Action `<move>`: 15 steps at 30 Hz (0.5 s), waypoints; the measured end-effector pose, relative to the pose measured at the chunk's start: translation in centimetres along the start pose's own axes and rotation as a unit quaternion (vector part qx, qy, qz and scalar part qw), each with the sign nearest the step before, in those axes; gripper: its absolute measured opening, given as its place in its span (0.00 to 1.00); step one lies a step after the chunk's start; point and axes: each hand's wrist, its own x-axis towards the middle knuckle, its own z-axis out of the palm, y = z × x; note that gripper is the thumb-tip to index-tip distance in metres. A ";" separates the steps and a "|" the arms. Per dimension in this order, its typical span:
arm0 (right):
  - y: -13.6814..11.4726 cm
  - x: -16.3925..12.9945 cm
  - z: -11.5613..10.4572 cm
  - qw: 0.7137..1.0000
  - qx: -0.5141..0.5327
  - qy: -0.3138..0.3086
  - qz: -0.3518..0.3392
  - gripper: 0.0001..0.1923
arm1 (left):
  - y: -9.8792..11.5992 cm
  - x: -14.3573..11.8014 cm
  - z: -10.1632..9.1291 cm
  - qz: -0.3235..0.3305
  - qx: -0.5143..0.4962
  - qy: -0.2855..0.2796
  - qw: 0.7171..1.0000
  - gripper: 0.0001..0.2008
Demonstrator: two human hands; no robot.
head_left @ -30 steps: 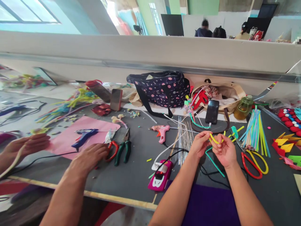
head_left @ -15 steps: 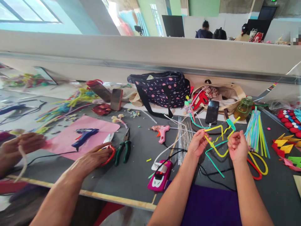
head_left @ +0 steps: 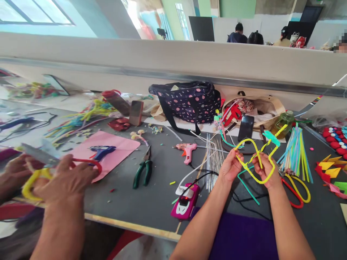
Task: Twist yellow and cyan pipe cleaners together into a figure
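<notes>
From my screen I can't see most of the blades of the scissors on the right (head_left: 308, 191), because the right hand (head_left: 269, 172) covers them. The neighbor's scissors on the left (head_left: 40, 155) look blurry. The right edge chops off the red balls (head_left: 330, 134) and a far person (head_left: 342, 45). Some crumbs (head_left: 112, 190) are too tiny to name.

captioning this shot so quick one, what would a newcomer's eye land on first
Probably the bright yellow bent shape right of centre, pinched in the left hand with the right hand close by. Next, the pink glue gun lying near the picture's middle and the dark patterned bag standing behind it.
</notes>
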 end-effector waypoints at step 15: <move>0.0 1.3 -1.8 0.948 0.316 -0.026 -0.030 0.11 | -0.6 -0.1 0.1 -0.007 0.024 0.006 1.000 0.04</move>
